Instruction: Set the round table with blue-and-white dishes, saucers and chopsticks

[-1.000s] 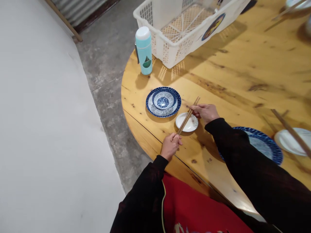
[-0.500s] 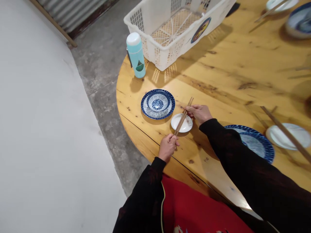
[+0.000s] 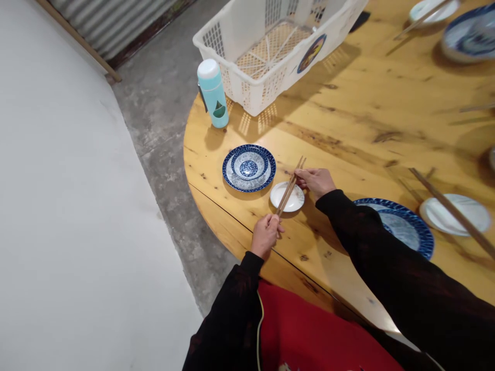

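Holding a pair of wooden chopsticks [image 3: 289, 186] slantwise across the small white dish [image 3: 297, 202]; resting on its rim or just over it, cannot tell. Gripping the near end with the left hand [image 3: 265, 234], fingers curled tight round both sticks, just on the near side of the dish. Pinching the far part with the right hand [image 3: 316, 180], fingertips narrow on the sticks, other fingers folded loose, just right of the dish. Far ends poking past the dish's far edge. Black sleeves on both arms.

Just left of and beyond the dish: blue patterned plate [image 3: 232, 180] with a small blue bowl [image 3: 248, 166] seated in its middle, close but apart from the dish. Further beyond the dish, to the left: teal bottle [image 3: 212, 95] with white cap, upright near the table edge. Beyond the dish, well apart: white plastic basket [image 3: 251, 26], lattice walls, round sticker on its side. Right of the dish, partly under the right sleeve: larger blue-rimmed plate [image 3: 410, 229]. Further right of the dish: second white dish [image 3: 464, 219] with another chopstick pair [image 3: 444, 203] laid across it. Far beyond the dish, to the right: more plates, cut by the frame edge. All on a round wooden table [image 3: 367, 118]; grey concrete floor [image 3: 166, 103] left of the dish, past the table edge.
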{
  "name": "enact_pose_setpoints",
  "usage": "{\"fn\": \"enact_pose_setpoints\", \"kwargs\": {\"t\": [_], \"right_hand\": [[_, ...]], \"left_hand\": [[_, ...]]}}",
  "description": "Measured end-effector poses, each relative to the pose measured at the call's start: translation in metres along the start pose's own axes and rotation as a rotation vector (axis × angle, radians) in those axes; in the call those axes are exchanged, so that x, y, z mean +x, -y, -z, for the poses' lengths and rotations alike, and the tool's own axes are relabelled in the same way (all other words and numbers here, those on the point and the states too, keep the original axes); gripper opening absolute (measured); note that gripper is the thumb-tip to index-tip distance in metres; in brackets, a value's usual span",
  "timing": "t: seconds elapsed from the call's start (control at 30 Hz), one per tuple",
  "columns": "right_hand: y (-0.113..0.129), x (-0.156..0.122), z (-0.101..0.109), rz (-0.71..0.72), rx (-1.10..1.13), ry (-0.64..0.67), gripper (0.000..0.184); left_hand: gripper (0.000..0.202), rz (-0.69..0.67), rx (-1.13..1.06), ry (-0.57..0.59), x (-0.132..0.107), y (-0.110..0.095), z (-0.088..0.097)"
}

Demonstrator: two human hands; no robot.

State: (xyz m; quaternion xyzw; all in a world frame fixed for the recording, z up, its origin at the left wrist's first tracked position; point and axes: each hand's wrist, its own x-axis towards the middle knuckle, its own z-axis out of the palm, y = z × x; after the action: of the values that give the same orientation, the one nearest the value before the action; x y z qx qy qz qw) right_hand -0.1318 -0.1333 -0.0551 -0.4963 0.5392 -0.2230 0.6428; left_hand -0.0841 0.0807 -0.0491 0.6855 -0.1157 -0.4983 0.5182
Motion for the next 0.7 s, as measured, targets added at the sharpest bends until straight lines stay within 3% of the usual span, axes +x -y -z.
{"fn": "enact_pose_setpoints", "kwargs": {"t": [0.7], "right_hand": [[0.015, -0.01, -0.003, -0.056, 0.012, -0.022, 0.028]], "left_hand": [[0.03, -0.063, 0.06, 0.025, -0.001, -0.004, 0.005]]}}
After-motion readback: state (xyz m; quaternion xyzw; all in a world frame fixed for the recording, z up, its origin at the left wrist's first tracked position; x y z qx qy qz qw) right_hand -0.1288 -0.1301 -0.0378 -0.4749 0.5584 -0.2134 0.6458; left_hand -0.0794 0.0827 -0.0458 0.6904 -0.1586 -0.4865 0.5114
